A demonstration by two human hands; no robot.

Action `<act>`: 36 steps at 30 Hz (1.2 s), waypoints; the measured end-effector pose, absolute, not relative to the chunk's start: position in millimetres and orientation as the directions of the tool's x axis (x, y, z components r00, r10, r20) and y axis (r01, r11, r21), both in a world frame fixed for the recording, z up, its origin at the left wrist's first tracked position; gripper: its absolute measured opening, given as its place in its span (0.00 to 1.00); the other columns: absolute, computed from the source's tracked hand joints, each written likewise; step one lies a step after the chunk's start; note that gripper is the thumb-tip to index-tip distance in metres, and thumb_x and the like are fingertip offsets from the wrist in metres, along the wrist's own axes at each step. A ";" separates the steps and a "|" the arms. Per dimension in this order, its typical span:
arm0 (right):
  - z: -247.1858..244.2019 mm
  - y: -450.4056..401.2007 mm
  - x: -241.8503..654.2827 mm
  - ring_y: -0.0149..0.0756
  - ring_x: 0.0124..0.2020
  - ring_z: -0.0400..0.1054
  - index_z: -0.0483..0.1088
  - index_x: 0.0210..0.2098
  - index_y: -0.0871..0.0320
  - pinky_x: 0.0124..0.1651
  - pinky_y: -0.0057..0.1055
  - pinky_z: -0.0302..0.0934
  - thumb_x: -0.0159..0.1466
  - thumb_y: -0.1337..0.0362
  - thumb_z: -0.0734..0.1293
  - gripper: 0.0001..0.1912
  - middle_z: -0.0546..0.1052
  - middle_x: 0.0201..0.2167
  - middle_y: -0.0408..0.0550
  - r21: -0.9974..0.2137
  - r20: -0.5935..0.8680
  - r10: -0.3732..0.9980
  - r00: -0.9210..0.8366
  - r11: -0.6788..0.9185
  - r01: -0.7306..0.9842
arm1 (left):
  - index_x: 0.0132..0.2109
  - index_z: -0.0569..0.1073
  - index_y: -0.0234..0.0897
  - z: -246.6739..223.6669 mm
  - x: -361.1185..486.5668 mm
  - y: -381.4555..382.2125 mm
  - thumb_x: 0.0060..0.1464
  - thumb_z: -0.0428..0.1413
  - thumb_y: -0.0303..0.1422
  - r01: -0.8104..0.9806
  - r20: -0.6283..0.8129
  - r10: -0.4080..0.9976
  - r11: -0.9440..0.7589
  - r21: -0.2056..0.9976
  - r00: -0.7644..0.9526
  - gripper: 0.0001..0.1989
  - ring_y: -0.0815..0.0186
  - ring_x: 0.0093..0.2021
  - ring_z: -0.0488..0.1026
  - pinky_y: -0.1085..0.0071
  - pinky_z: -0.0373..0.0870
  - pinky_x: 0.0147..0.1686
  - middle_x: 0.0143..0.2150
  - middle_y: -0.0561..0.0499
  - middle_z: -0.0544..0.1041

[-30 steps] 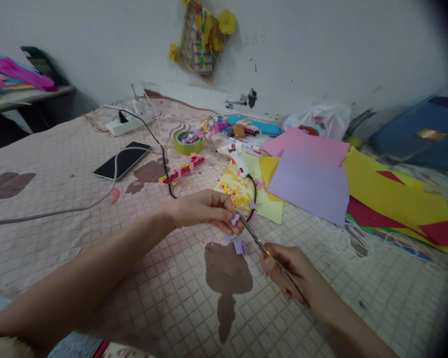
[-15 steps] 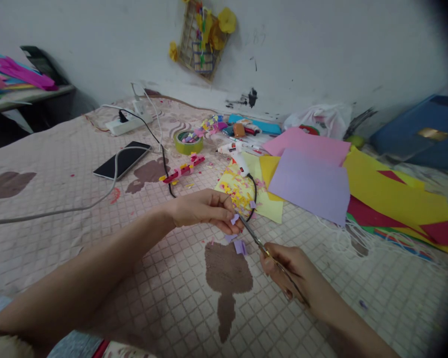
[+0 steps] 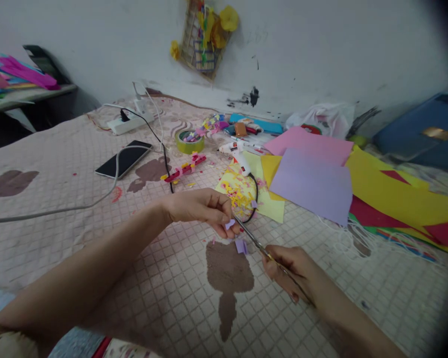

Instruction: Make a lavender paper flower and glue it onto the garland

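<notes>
Between its fingertips my left hand pinches a small purple paper piece. My right hand is wrapped round the handles of metal scissors, whose tips point up and left, close to my left fingertips and the purple piece. Just under the blades, another bit of purple paper lies on the cloth. Behind my hands, many yellow and pink paper snippets are scattered over a pale yellow sheet. Whether the blades touch the held piece cannot be made out.
A white glue gun with a black cable lies behind the snippets. Purple and yellow sheets spread to the right. Further left are a decorated red stick, green tape, a phone and a power strip.
The purple piece in my left fingers has shifted slightly left and down and looks tilted differently. The scissor tips have moved slightly left. Purple paper seen under my left fingertips no longer shows.
</notes>
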State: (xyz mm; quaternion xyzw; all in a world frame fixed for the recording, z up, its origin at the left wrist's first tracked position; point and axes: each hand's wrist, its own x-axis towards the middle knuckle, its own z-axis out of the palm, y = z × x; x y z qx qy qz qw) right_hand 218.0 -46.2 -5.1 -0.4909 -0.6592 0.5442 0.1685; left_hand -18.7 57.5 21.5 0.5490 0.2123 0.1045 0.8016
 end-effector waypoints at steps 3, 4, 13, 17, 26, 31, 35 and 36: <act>-0.6 -45.9 217.3 0.24 0.14 0.45 0.55 0.20 0.57 0.17 0.24 0.39 0.58 0.41 0.56 0.25 0.53 0.14 0.35 -0.896 -0.325 0.832 -0.449 -0.119 0.428 | 0.31 0.68 0.31 22.7 -18.4 57.4 0.50 0.57 0.28 0.063 -0.217 0.406 0.360 0.931 0.888 0.05 0.68 0.35 0.76 0.72 0.73 0.38 0.36 0.46 0.78; 1.4 -46.1 216.6 0.24 0.14 0.45 0.55 0.21 0.57 0.17 0.24 0.40 0.57 0.39 0.56 0.26 0.52 0.14 0.35 -0.902 -0.322 0.834 -0.448 -0.127 0.412 | 0.32 0.69 0.30 23.1 -18.0 57.3 0.50 0.57 0.28 0.064 -0.217 0.410 0.355 0.933 0.886 0.05 0.68 0.35 0.76 0.72 0.73 0.38 0.36 0.46 0.78; 0.6 -45.0 218.5 0.24 0.14 0.45 0.55 0.22 0.57 0.16 0.24 0.40 0.57 0.37 0.54 0.27 0.53 0.14 0.35 -0.927 -0.300 0.787 -0.539 -0.106 0.361 | 0.31 0.69 0.31 23.6 -16.8 56.3 0.50 0.57 0.29 0.072 -0.228 0.412 0.359 0.931 0.882 0.06 0.68 0.35 0.76 0.72 0.74 0.36 0.35 0.47 0.78; -4.0 -43.5 222.2 0.23 0.14 0.45 0.53 0.20 0.56 0.16 0.24 0.39 0.57 0.37 0.54 0.28 0.52 0.15 0.35 -0.929 -0.314 0.765 -0.562 -0.127 0.347 | 0.30 0.69 0.31 21.2 -18.2 56.9 0.50 0.57 0.30 0.089 -0.241 0.382 0.375 0.923 0.892 0.06 0.68 0.34 0.76 0.72 0.74 0.35 0.34 0.47 0.79; -3.3 -43.7 223.7 0.24 0.15 0.45 0.53 0.20 0.56 0.16 0.23 0.38 0.59 0.40 0.54 0.26 0.51 0.15 0.36 -0.916 -0.305 0.770 -0.561 -0.076 0.395 | 0.31 0.69 0.31 21.3 -19.5 56.6 0.50 0.58 0.31 0.121 -0.254 0.341 0.365 0.923 0.905 0.07 0.67 0.35 0.76 0.73 0.73 0.35 0.35 0.46 0.78; -4.4 -43.8 224.7 0.23 0.14 0.45 0.53 0.20 0.56 0.15 0.23 0.37 0.59 0.41 0.54 0.26 0.52 0.15 0.36 -0.904 -0.310 0.767 -0.562 -0.055 0.424 | 0.31 0.69 0.31 20.1 -20.1 57.4 0.50 0.58 0.32 0.127 -0.253 0.332 0.358 0.925 0.909 0.07 0.67 0.35 0.76 0.72 0.73 0.35 0.35 0.46 0.78; -4.2 -44.0 225.0 0.23 0.15 0.44 0.53 0.20 0.56 0.16 0.23 0.37 0.59 0.40 0.53 0.26 0.52 0.15 0.36 -0.901 -0.306 0.767 -0.564 -0.042 0.431 | 0.31 0.69 0.31 20.0 -20.5 57.3 0.50 0.58 0.32 0.135 -0.257 0.335 0.347 0.928 0.906 0.07 0.67 0.35 0.76 0.72 0.73 0.36 0.36 0.46 0.78; -4.0 -43.9 225.0 0.24 0.15 0.44 0.53 0.20 0.56 0.16 0.23 0.38 0.59 0.40 0.53 0.26 0.52 0.15 0.36 -0.900 -0.309 0.763 -0.568 -0.042 0.434 | 0.31 0.69 0.31 20.1 -20.6 57.2 0.50 0.57 0.32 0.135 -0.257 0.336 0.347 0.928 0.906 0.07 0.67 0.35 0.76 0.72 0.73 0.36 0.36 0.46 0.78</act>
